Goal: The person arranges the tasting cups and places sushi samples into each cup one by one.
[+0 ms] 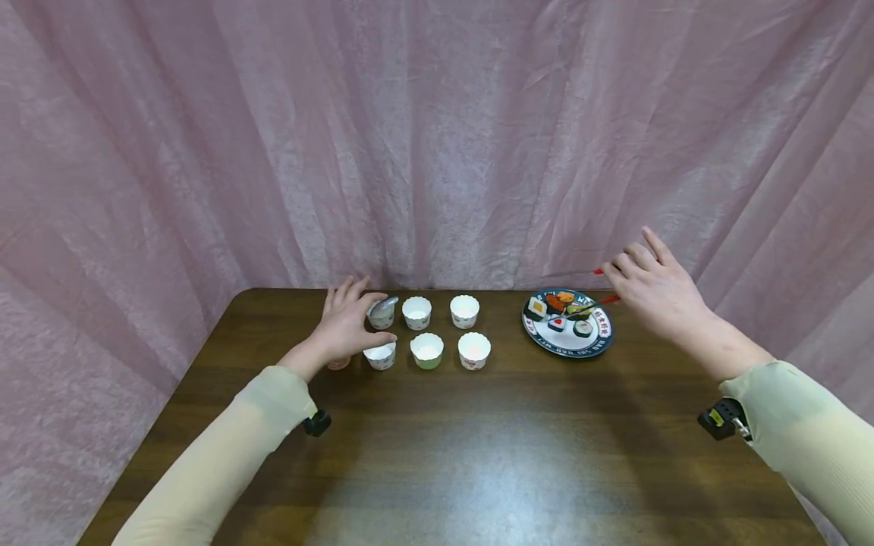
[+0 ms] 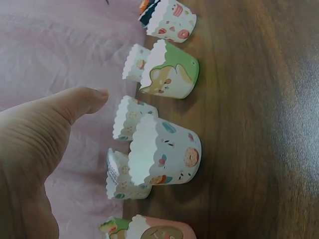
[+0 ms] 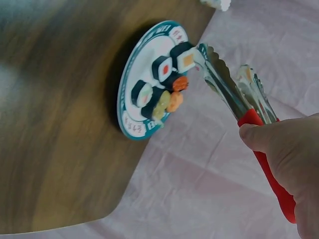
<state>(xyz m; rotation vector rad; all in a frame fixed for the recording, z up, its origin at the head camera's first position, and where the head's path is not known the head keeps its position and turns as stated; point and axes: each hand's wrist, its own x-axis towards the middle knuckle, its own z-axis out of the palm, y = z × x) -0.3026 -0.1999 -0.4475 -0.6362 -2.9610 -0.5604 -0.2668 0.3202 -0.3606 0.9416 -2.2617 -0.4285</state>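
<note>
My left hand hovers over the left end of two rows of paper cups, fingers spread and thumb held apart, gripping nothing visible. Close to its thumb is a white cup with a donut print. Behind that, a cup holds a silvery striped piece. My right hand grips tongs with red handles above a round plate with a dark teal rim. The metal ends stand apart, close to a sushi piece with a yellow centre; I see nothing between them. Several other sushi pieces lie on the plate.
A green cup with a dog print and a white cup stand in the front row. A pink cup is partly hidden by my left hand in the head view. Pink curtain hangs behind the wooden table.
</note>
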